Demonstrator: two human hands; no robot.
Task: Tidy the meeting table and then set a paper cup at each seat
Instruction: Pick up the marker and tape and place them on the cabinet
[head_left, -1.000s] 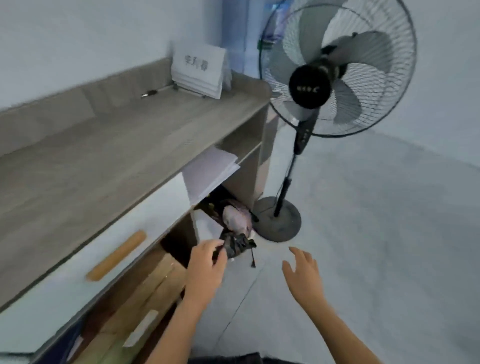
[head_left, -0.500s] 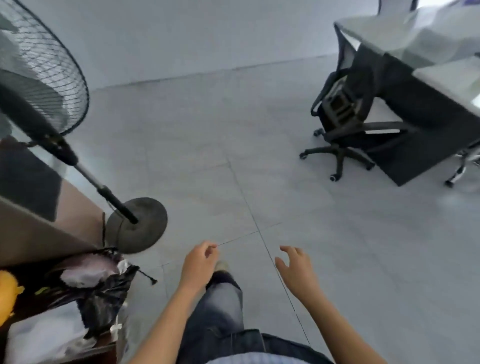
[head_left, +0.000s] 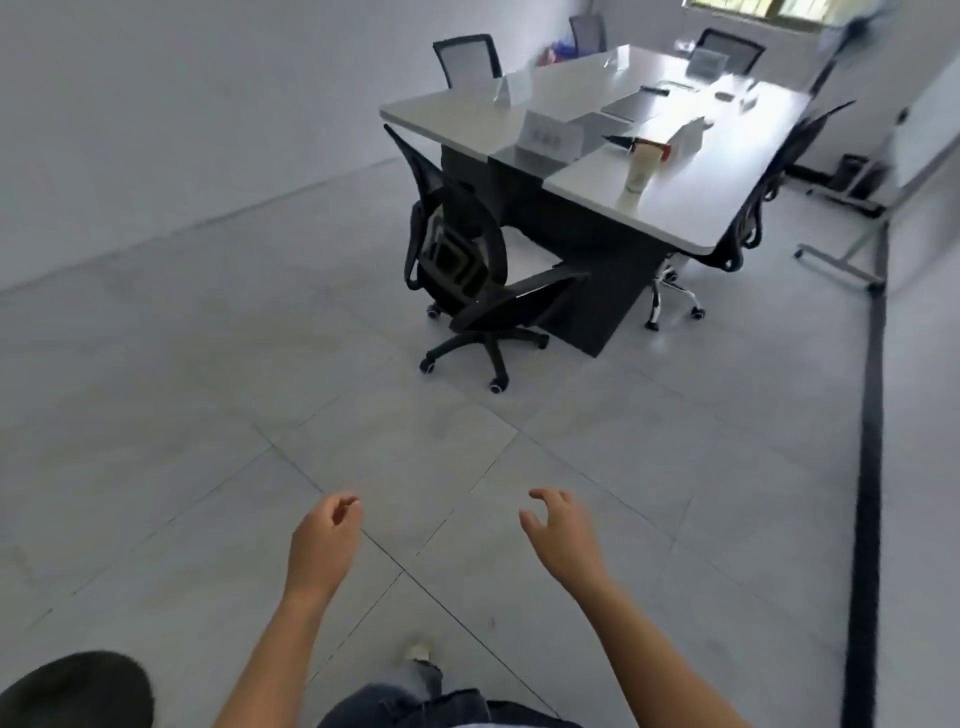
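Observation:
The white meeting table (head_left: 691, 208) stands far ahead at the upper right. A stack of paper cups (head_left: 639, 174) stands near its front end. White name cards (head_left: 550, 136), flat papers (head_left: 631, 106) and a dark pen (head_left: 618, 139) lie on the tabletop. My left hand (head_left: 322, 545) and my right hand (head_left: 563, 535) hang low over the floor tiles, fingers loosely curled, holding nothing. Both are well short of the table.
A black office chair (head_left: 467, 270) is pulled out on the table's near left side. More chairs (head_left: 465, 57) ring the table. A whiteboard stand (head_left: 852, 249) is at the right, with a dark floor strip (head_left: 870, 467) below it. The fan's dark base (head_left: 72, 691) is at the bottom left.
The view has swung right from the cabinet and fan to the meeting table. My left hand let go of the black bag at the cabinet; both hands are now empty.

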